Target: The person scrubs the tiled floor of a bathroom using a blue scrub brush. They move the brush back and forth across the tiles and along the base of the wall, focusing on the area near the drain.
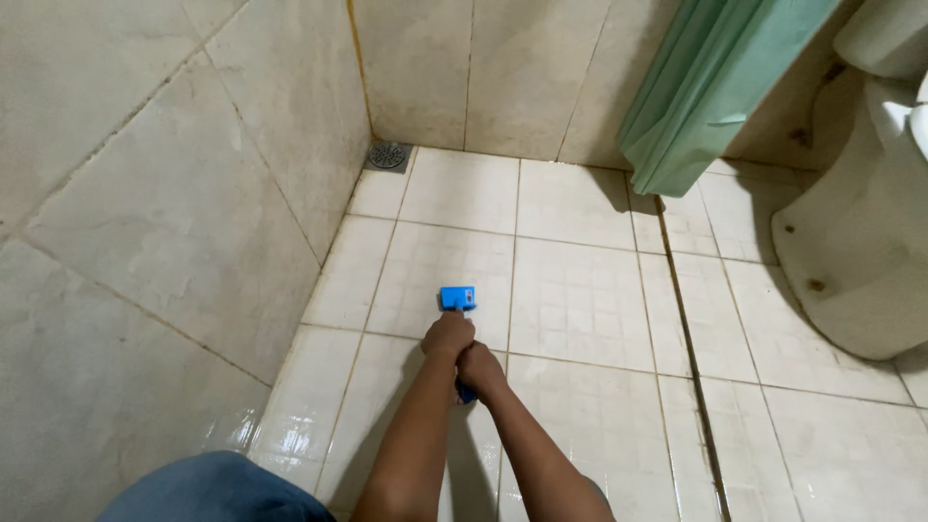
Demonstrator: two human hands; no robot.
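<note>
A blue scrubbing brush (457,298) rests head-down on the wet tiled floor (580,300), its handle running back toward me. My left hand (448,335) is closed around the handle just behind the blue head. Behind it, my right hand (479,369) grips the lower end of the same handle, where a dark blue tip shows beneath the fingers. Both forearms stretch forward from the bottom edge of the picture.
A tiled wall (164,222) stands close on the left, with a round metal drain (388,155) in the far corner. A green curtain (710,87) hangs at the back right. A white toilet base (860,242) fills the right side. My blue-clad knee (213,488) shows at the bottom left.
</note>
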